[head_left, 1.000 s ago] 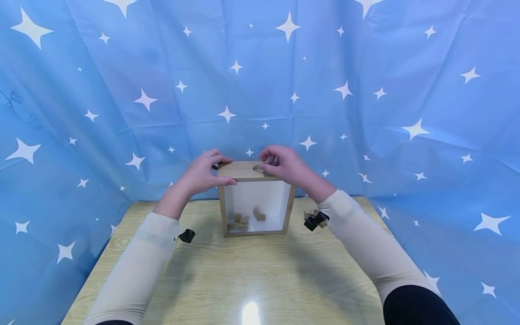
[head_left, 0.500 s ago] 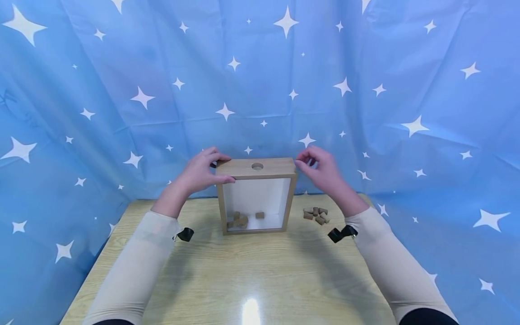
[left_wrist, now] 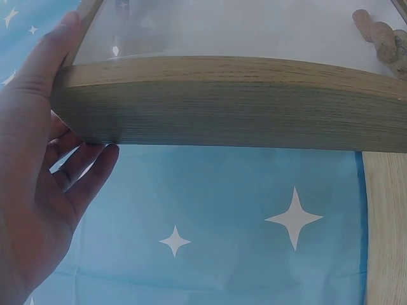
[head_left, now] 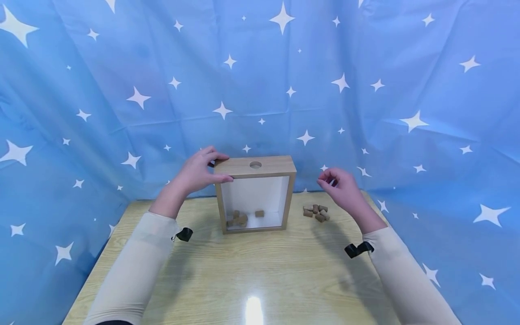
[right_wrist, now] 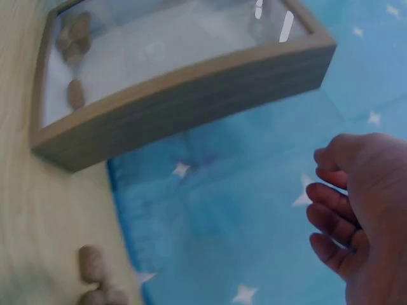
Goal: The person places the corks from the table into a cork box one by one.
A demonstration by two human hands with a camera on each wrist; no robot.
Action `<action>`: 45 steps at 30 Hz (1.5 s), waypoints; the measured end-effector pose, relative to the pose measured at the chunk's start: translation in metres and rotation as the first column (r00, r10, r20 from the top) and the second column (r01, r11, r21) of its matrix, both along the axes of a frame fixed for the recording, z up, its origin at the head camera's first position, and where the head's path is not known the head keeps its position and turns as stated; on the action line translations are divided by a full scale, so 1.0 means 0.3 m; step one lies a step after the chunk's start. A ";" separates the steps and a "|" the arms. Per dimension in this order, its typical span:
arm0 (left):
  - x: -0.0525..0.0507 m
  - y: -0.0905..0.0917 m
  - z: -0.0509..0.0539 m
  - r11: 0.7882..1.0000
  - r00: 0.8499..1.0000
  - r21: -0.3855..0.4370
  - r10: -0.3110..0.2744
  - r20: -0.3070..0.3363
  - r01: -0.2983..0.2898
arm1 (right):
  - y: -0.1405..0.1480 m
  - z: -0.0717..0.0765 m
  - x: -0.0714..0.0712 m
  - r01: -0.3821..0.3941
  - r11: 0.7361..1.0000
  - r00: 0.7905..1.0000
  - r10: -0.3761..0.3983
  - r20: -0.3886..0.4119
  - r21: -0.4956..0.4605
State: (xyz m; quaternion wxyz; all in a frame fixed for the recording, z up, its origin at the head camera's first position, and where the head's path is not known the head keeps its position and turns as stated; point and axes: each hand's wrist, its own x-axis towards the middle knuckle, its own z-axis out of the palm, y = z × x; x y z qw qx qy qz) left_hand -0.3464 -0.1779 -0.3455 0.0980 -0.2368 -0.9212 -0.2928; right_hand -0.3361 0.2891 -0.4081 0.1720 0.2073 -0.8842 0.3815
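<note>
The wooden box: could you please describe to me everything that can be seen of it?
The wooden box is shallow, with a light, wood-grained frame and a white interior. Reflections in the wrist views suggest a clear front pane. Its top board has one round hole. It stands upright on the table. Inside, brown cork-like pieces lie at the bottom, most clustered at the left, one apart. The left hand grips its upper left corner.

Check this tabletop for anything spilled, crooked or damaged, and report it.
Nothing stands out. The shallow rectangular wooden box with a clear front stands upright, with no visible damage; the small brown cork-like cylinders beside it lie in one loose cluster.
</note>
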 end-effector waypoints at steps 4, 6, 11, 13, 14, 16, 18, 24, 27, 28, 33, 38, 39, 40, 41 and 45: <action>0.001 0.000 0.001 1.000 1.000 0.001 -0.004 0.000 0.004 | 0.039 -0.095 0.001 0.027 0.999 0.999 -0.028 0.016 0.045; 0.002 0.001 0.000 1.000 1.000 0.007 -0.004 0.002 0.004 | 0.053 -0.148 0.002 0.036 0.997 0.998 -0.039 0.040 0.066; 0.003 0.002 -0.001 1.000 1.000 0.016 -0.002 -0.001 0.002 | 0.080 -0.267 -0.001 0.045 0.995 0.992 -0.055 0.113 0.090; 0.002 0.001 -0.002 1.000 1.000 0.015 -0.002 -0.002 0.002 | 0.089 -0.306 -0.005 0.053 0.994 0.989 -0.066 0.132 0.096; 0.002 0.001 -0.003 1.000 1.000 0.014 -0.002 -0.002 0.002 | 0.093 -0.321 -0.006 0.053 0.994 0.988 -0.067 0.141 0.098; 0.004 -0.001 -0.003 1.000 1.000 0.014 -0.003 -0.001 0.003 | 0.100 -0.348 -0.008 0.053 0.994 0.983 -0.069 0.169 0.097; 0.004 -0.001 -0.003 1.000 1.000 0.011 -0.004 -0.005 0.004 | 0.107 -0.369 -0.007 0.051 0.994 0.977 -0.069 0.202 0.095; 0.003 0.000 0.000 1.000 1.000 0.009 -0.008 -0.008 0.008 | 0.116 -0.422 -0.003 0.055 0.992 0.968 -0.081 0.239 0.113; 0.008 0.002 0.001 1.000 1.000 0.010 -0.007 -0.003 0.007 | 0.114 -0.442 -0.003 0.052 0.988 0.974 -0.082 0.211 0.143; 0.009 0.002 0.001 1.000 1.000 0.008 -0.006 -0.003 0.006 | 0.113 -0.447 -0.002 0.054 0.987 0.975 -0.085 0.204 0.155; 0.011 0.004 0.000 1.000 1.000 0.007 -0.004 -0.005 0.004 | 0.112 -0.473 -0.002 0.060 0.976 0.974 -0.104 0.203 0.211; 0.008 0.002 -0.004 1.000 1.000 0.004 -0.003 -0.014 0.003 | 0.119 -0.491 -0.003 0.058 0.964 0.973 -0.112 0.201 0.259; 0.008 0.002 -0.005 1.000 1.000 0.003 -0.003 -0.016 0.003 | 0.119 -0.494 -0.003 0.061 0.962 0.974 -0.115 0.195 0.265; 0.008 0.001 -0.005 1.000 1.000 0.002 -0.004 -0.017 0.004 | 0.120 -0.496 -0.005 0.064 0.960 0.975 -0.118 0.188 0.272; 0.008 0.001 -0.004 1.000 1.000 0.002 -0.004 -0.017 0.004 | 0.121 -0.498 -0.006 0.067 0.958 0.976 -0.121 0.181 0.278; 0.008 0.001 -0.003 1.000 1.000 0.008 -0.002 -0.016 0.002 | 0.120 -0.505 -0.011 0.081 0.955 0.976 -0.134 0.171 0.286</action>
